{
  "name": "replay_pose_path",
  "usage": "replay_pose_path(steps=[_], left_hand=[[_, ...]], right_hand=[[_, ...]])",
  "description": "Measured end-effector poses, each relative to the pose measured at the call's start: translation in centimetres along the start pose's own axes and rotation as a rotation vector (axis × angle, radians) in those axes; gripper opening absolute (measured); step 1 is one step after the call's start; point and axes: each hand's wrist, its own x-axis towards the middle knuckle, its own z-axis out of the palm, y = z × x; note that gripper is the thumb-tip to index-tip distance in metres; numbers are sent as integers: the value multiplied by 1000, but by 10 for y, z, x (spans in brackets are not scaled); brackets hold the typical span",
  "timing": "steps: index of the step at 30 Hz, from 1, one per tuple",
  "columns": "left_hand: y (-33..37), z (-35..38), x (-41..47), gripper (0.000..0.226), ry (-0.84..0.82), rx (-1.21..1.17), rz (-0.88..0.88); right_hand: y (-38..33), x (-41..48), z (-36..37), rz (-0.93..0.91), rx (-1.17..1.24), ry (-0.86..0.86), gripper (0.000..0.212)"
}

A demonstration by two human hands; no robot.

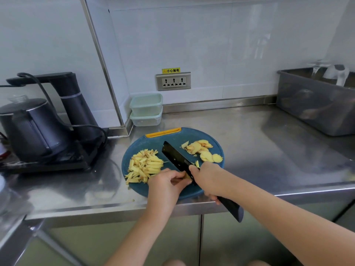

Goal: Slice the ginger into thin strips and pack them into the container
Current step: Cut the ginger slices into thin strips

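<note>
The right hand (208, 179) closes its grip round the handle of a black broad-bladed kitchen knife (174, 154), fingers curled tight; the butt of the handle juts out past the front edge of the worktop. The left hand (167, 184) has its grip pinched on a small piece of yellow ginger (187, 177), held down right against the left face of the blade. Both work at the near rim of a round blue plastic cutting board (172, 135), which lies just short of the front edge. A pile of pale yellow ginger strips (146, 167) covers the board's left half, reaching its left rim. A heap of flat ginger slices (203, 150) sits on the right, close to that rim. The stainless-steel worktop (259, 150) runs bare to the right of the board as far as a grey plastic tub (315, 104). At the back wall, two stacked clear lidded plastic containers (146, 109) stand in the corner behind the board. A black electric kettle (32, 129) on its base crowds the left side.
</note>
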Motion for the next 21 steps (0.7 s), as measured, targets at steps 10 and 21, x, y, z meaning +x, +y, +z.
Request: replay_pose_path(steps=[10, 21], left_hand=[[9, -2, -1, 21, -14, -35, -79], [8, -2, -1, 18, -34, -52, -145]], right_hand=[[12, -4, -4, 234, 453, -69, 49], [21, -8, -12, 127, 393, -105, 50]])
